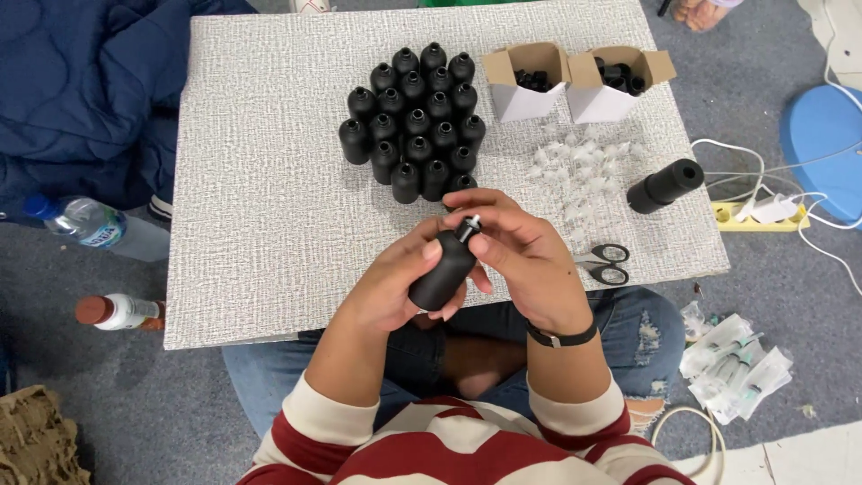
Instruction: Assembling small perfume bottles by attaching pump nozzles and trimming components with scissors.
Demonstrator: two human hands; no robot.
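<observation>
My left hand (395, 283) is wrapped around a matte black bottle (443, 271), held tilted over the near edge of the grey textured board (269, 180). My right hand (521, 251) pinches a small black and white piece (470, 224) at the bottle's neck. A cluster of several upright black bottles (415, 121) stands on the board just beyond my hands.
Two open white boxes (525, 81) (615, 83) hold black caps at the far right. Several clear small parts (579, 171) lie scattered below them, beside a black cylinder (664, 186) and scissors (606, 263). Plastic bottles (94, 223) lie on the floor at left; packaged syringes (736, 368) at right.
</observation>
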